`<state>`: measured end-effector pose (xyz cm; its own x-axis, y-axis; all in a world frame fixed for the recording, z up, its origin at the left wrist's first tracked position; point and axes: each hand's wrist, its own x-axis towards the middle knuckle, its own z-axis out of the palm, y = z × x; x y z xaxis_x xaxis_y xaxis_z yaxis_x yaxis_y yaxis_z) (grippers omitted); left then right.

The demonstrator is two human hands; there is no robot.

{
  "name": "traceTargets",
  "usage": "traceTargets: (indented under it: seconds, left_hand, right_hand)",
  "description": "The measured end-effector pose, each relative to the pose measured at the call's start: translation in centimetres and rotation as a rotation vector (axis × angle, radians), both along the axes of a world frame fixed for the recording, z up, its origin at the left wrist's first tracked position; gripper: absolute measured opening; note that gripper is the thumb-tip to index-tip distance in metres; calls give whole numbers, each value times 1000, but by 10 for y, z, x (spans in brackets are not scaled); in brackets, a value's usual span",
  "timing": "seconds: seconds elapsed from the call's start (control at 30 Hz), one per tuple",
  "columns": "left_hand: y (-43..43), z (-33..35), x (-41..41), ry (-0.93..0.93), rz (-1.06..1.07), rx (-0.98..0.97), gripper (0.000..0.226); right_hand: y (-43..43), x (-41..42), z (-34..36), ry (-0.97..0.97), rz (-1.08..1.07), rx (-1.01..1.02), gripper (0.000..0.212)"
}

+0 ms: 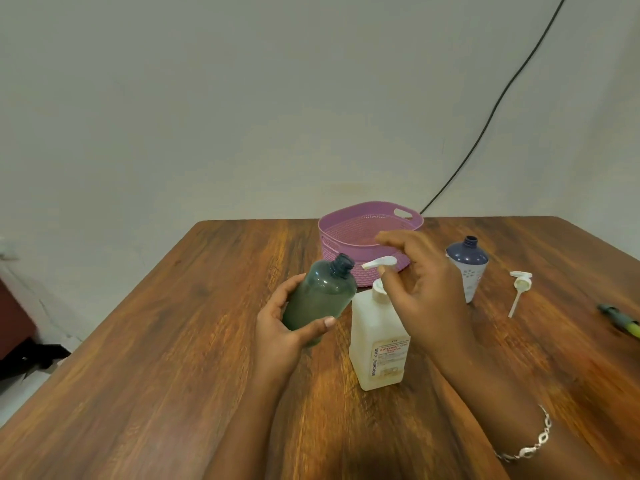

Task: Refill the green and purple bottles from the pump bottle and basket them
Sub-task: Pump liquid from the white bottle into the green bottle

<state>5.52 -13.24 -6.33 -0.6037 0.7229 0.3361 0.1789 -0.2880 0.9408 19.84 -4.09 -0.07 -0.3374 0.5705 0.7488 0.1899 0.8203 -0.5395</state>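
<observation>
The green bottle (pixel 320 299) is gripped tilted in the left hand (pixel 280 327), the right hand (pixel 426 289) loosely spread over the pump bottle (pixel 379 344) — with the neck beside, not under, the nozzle (pixel 379 263), a spill is risked.

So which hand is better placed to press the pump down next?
Probably the right hand: it is over the head of the pump bottle, fingers spread. The left hand grips the green bottle, its open neck tilted toward the spout.
</observation>
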Motion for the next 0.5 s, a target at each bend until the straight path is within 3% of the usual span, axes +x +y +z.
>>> traceTargets:
  seconds: [0.23,0.5]
  left_hand:
    - [-7,1,-5,-3,9,22,82]
    - [-21,6,-12,-28,17,106,72]
  right_hand:
    - [-26,-6,0,-28,111,-32,44]
    - [-53,-37,-17,-62,329,-342,75]
